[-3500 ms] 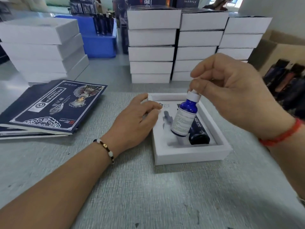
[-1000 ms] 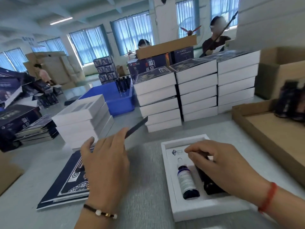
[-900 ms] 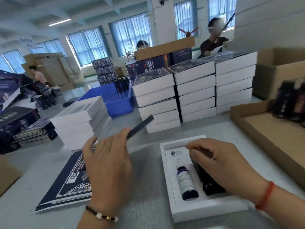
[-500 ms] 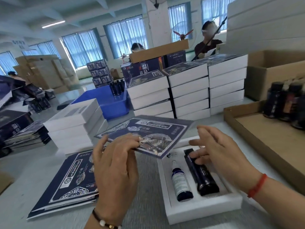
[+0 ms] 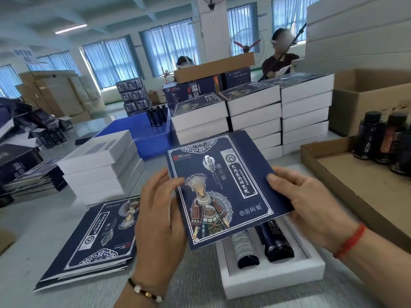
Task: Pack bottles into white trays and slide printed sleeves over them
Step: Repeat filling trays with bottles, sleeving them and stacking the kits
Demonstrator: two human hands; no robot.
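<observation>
1. Since half a second ago, the printed sleeve (image 5: 219, 190) has swung round from lying flat and sideways to facing me upright, and my right hand (image 5: 311, 203) has left the bottles to take hold of it.
2. My left hand (image 5: 159, 221) grips the sleeve's left edge, fingers curled round behind it and thumb on the front.
3. My right hand grips the right edge, thumb pressed on the printed face, the other fingers underneath.
4. I hold the sleeve in the air, tilted, above the far end of the white tray (image 5: 273, 278), so it hides the tops of both bottles.
5. In the tray lie two bottles side by side: the small labelled bottle (image 5: 244, 250) on the left and the black bottle (image 5: 277, 243) on the right.
6. The tray rests on the grey table (image 5: 195, 276), just right of my left wrist.
7. To the left of it lies a stack of flat sleeves (image 5: 95, 241), printed face up.
8. Beyond are stacks of white boxes (image 5: 253, 114), some already sleeved on top, and another white stack (image 5: 100, 165) at left.
9. At right a cardboard tray (image 5: 355, 181) holds dark bottles (image 5: 378, 138); their labels are too blurred to read, perhaps the same product.
10. Behind sits a blue bin (image 5: 144, 134).
</observation>
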